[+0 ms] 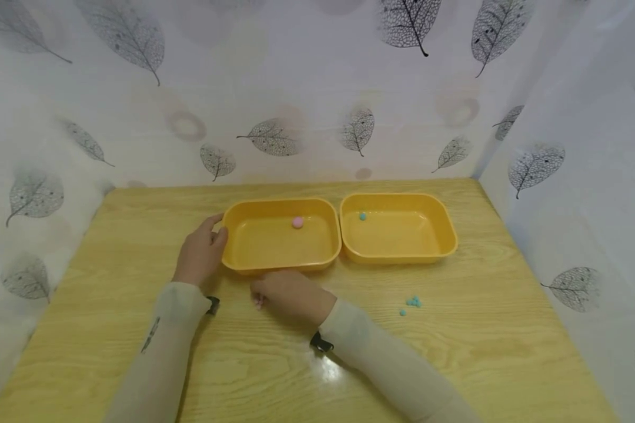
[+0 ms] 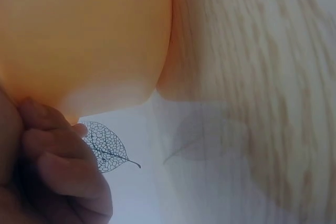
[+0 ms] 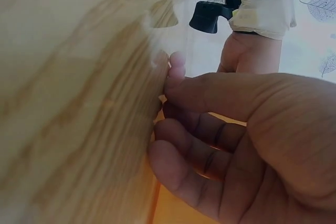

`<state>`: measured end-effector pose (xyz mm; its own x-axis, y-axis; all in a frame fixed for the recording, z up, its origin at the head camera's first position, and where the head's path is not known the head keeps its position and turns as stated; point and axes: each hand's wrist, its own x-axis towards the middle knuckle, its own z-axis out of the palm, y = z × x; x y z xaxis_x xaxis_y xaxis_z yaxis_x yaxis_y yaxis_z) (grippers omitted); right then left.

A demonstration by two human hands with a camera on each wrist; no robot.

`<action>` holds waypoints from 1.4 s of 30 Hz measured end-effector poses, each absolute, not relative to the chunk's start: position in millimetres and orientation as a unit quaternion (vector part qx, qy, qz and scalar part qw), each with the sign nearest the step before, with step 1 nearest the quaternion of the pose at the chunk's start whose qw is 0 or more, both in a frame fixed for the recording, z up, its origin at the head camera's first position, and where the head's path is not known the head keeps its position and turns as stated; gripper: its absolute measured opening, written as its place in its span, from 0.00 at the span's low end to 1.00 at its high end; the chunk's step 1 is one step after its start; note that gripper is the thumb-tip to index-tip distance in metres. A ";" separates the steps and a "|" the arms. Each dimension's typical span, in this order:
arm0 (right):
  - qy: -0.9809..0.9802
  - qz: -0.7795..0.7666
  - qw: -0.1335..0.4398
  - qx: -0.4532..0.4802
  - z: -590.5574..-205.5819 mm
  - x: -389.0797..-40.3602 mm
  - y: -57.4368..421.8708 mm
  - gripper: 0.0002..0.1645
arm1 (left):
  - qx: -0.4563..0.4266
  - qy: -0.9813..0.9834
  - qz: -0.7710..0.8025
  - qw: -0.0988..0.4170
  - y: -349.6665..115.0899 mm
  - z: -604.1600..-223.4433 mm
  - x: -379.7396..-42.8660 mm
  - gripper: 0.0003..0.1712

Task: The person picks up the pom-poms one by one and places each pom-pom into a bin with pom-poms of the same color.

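Observation:
Two yellow plastic containers stand side by side; the left container (image 1: pixel 275 247) holds a pink ball (image 1: pixel 297 222), and the right container (image 1: pixel 397 235) a blue ball (image 1: pixel 362 216). At the left container's outer end, my left hand (image 1: pixel 200 252) grips its wall; the left wrist view shows the bent fingers (image 2: pixel 68 166) against it. Low over the table in front of that container, my right hand (image 1: pixel 293 295) reaches down to small pink balls (image 1: pixel 258 302). In the right wrist view its thumb tip lies right at the pink balls (image 3: pixel 177 65); I cannot tell whether it pinches one.
Several small blue balls (image 1: pixel 414 301) lie on the wooden table (image 1: pixel 465 341) in front of the right container. A leaf-patterned white curtain (image 1: pixel 307 88) encloses the table at the back and both sides. Each wrist carries a black strap-on device (image 1: pixel 321 342).

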<state>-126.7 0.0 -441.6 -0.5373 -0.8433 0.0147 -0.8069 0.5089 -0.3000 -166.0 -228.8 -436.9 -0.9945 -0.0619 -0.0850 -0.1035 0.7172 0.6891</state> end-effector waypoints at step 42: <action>0.859 -0.283 -0.178 -0.388 -361.9 -138.8 88.1 0.08 | -0.048 0.926 0.373 0.029 -225.5 -436.8 -163.6 0.33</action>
<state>-138.8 88.1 -361.9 -0.6363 -0.5654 0.5249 -0.7667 0.5388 -0.3490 -163.6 -225.5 -436.8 -0.9937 -0.0674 -0.0896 -0.1106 0.7173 0.6880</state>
